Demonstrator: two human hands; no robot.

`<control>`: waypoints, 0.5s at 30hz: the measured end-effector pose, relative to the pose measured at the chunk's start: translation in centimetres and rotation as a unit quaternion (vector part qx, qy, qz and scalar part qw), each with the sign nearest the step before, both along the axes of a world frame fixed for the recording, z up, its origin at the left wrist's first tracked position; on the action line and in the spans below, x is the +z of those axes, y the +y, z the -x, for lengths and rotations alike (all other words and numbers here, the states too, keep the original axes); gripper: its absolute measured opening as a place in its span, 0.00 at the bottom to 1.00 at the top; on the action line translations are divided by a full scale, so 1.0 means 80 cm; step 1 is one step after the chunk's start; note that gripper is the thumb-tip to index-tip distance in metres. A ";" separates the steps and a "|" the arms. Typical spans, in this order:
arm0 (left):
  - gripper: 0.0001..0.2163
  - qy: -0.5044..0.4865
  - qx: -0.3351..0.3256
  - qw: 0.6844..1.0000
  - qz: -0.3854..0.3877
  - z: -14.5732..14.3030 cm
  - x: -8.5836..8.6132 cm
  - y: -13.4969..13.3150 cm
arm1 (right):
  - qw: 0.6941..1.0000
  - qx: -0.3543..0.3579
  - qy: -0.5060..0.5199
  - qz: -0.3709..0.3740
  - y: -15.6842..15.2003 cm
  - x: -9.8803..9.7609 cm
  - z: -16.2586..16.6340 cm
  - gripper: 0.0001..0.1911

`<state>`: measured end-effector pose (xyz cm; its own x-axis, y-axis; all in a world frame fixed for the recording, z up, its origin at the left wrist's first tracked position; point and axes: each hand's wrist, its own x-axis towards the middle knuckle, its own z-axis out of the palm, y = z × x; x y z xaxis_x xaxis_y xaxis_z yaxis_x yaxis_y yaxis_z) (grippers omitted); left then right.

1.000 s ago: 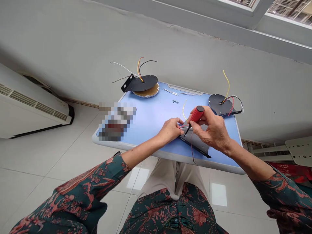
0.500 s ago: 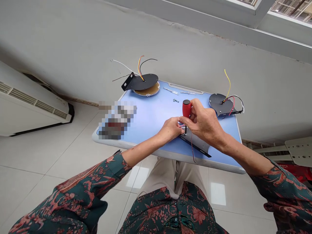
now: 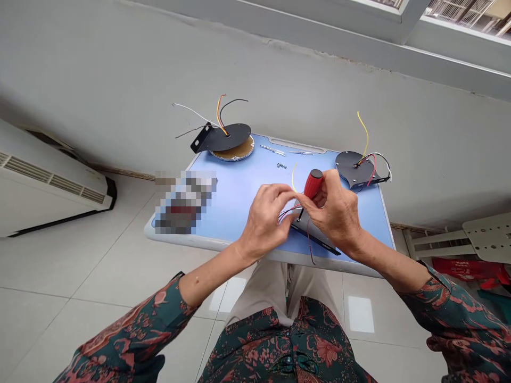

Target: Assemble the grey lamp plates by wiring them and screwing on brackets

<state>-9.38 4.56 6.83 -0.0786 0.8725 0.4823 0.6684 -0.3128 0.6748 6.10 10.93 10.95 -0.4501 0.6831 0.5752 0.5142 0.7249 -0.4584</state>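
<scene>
My right hand point(image 3: 335, 213) is closed round a red-handled screwdriver point(image 3: 312, 185), whose tip points down at a black metal plate point(image 3: 315, 236) lying near the front edge of a blue table point(image 3: 243, 186). My left hand point(image 3: 265, 221) is raised beside the screwdriver tip, fingers curled in a pinch by the plate's thin red and black wires point(image 3: 285, 213). A yellow wire point(image 3: 293, 178) curls up behind the hands. What the left fingertips hold is too small to make out.
A black round lamp plate with loose wires point(image 3: 223, 138) lies at the table's back left, another point(image 3: 355, 167) at the back right. Small screws point(image 3: 281, 165) and metal strips point(image 3: 273, 150) lie at the back. A blurred patch point(image 3: 183, 202) covers the left side. A white unit point(image 3: 48, 181) stands on the floor.
The left hand has lifted off the plate and come up toward the screwdriver tip. The screwdriver, upright half a second ago, now tilts to the right.
</scene>
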 end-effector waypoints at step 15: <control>0.07 -0.047 -0.056 0.994 -0.076 -0.015 -0.004 0.019 | 0.991 0.081 -0.102 0.025 -0.009 0.054 -0.029 0.19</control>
<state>-8.14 6.04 6.48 -0.0354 0.7957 0.6047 0.5603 -0.4852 0.6713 8.41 10.19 15.30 -0.6597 0.6184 0.4271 0.4794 0.7839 -0.3945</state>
